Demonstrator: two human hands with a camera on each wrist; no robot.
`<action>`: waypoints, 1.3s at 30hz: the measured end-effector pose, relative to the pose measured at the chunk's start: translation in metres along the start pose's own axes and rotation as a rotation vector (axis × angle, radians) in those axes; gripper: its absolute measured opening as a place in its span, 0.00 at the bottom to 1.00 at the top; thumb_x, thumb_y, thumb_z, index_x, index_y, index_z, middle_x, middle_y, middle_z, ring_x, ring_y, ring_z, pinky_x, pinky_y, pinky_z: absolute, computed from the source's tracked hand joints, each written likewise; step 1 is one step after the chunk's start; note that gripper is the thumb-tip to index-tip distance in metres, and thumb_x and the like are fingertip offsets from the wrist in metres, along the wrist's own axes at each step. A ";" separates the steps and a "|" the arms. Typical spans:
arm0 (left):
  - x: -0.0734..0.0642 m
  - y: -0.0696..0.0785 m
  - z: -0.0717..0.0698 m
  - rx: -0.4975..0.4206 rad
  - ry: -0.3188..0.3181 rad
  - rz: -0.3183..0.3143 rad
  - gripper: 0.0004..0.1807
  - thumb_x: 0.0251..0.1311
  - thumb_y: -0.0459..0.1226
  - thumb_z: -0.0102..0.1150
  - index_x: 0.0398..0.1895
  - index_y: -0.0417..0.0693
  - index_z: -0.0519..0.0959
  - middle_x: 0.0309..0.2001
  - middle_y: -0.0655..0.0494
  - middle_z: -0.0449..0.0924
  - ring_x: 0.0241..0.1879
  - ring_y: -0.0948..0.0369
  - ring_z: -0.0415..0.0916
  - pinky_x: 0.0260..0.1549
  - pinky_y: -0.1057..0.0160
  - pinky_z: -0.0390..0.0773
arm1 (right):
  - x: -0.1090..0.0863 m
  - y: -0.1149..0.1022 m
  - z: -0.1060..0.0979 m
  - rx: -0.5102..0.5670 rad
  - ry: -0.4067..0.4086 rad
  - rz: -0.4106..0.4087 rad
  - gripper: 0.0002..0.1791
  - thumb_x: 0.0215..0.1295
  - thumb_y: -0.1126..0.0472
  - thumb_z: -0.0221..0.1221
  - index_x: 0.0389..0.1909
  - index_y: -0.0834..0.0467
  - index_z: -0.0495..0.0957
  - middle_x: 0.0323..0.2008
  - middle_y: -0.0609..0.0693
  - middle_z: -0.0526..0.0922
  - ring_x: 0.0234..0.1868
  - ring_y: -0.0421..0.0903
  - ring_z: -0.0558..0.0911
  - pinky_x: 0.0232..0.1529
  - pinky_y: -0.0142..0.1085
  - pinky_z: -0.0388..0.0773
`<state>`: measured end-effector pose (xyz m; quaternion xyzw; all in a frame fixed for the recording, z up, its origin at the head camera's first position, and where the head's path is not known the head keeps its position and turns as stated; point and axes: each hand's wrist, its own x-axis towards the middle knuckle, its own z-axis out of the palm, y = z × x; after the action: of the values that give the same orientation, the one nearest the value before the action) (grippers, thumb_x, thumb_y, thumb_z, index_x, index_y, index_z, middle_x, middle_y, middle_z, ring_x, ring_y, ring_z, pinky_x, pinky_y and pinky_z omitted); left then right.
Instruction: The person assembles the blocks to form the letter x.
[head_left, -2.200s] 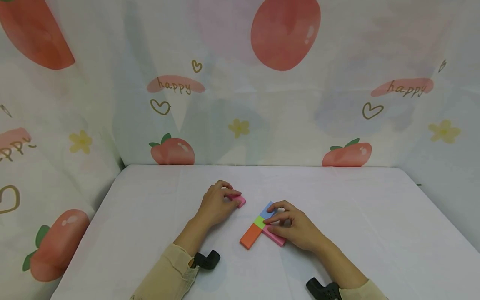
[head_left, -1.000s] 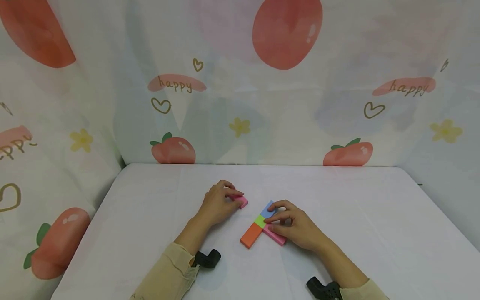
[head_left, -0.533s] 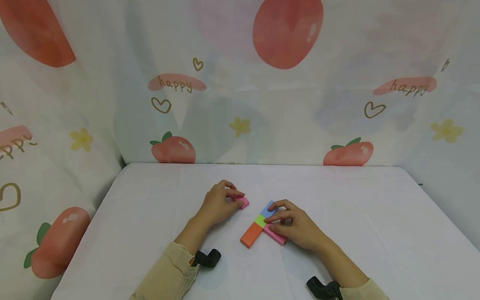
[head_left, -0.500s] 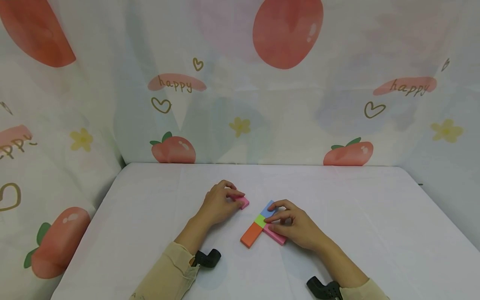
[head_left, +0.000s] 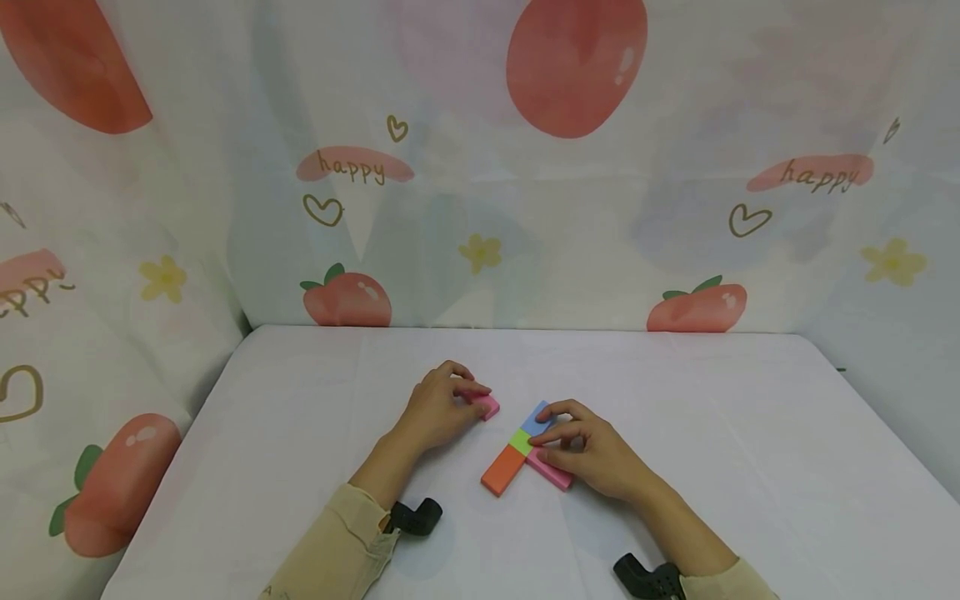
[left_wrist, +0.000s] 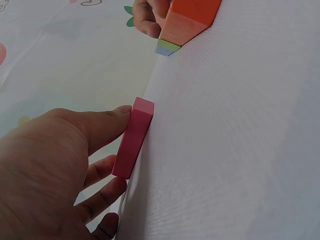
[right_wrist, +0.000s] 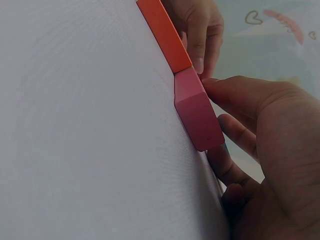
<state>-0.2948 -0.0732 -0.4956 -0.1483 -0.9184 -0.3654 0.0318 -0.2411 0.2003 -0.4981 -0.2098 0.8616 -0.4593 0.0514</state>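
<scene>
My left hand (head_left: pixel 437 408) pinches a small pink block (left_wrist: pixel 134 137) between thumb and fingers, low over the white tabletop. To its right lies a flat group of blocks: orange (head_left: pixel 502 472), green (head_left: pixel 519 442) and blue (head_left: pixel 536 419) form a slanting row, and a second pink block (head_left: pixel 551 473) branches off toward the lower right. Over this group my right hand (head_left: pixel 596 457) rests with loosely bent fingers. Its thumb touches the second pink block, and its other fingertips are at the green and blue ones. That hand covers part of the blue block.
A white cloth covers the table (head_left: pixel 750 450), whose far edge meets a printed curtain (head_left: pixel 562 250) with fruit and flower pictures. Black camera mounts sit on the left wrist (head_left: pixel 417 518) and right wrist (head_left: pixel 648 577).
My left hand has crept slightly to the right with its pink block, toward the group. The right hand and the grouped blocks have stayed in place.
</scene>
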 end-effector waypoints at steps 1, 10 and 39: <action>0.000 0.000 0.000 0.001 -0.001 0.000 0.11 0.61 0.45 0.73 0.46 0.62 0.91 0.54 0.59 0.78 0.55 0.56 0.74 0.54 0.53 0.72 | 0.000 0.000 0.000 0.002 -0.001 0.002 0.08 0.65 0.54 0.71 0.43 0.40 0.91 0.60 0.43 0.78 0.64 0.52 0.73 0.51 0.33 0.72; 0.000 0.001 0.000 0.000 0.000 0.003 0.10 0.61 0.45 0.72 0.46 0.62 0.91 0.54 0.59 0.78 0.54 0.56 0.74 0.53 0.53 0.72 | 0.000 0.001 0.000 0.008 -0.003 0.001 0.08 0.65 0.54 0.70 0.43 0.40 0.90 0.60 0.43 0.77 0.64 0.51 0.74 0.50 0.33 0.72; -0.001 0.002 0.000 -0.006 -0.033 -0.020 0.11 0.61 0.46 0.73 0.47 0.63 0.91 0.55 0.60 0.77 0.55 0.58 0.73 0.53 0.55 0.73 | 0.000 0.001 0.000 0.006 0.002 -0.011 0.08 0.65 0.54 0.70 0.43 0.40 0.91 0.60 0.44 0.78 0.61 0.51 0.75 0.50 0.33 0.73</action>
<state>-0.2935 -0.0720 -0.4939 -0.1452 -0.9192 -0.3659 0.0127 -0.2413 0.2008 -0.4991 -0.2138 0.8591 -0.4625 0.0485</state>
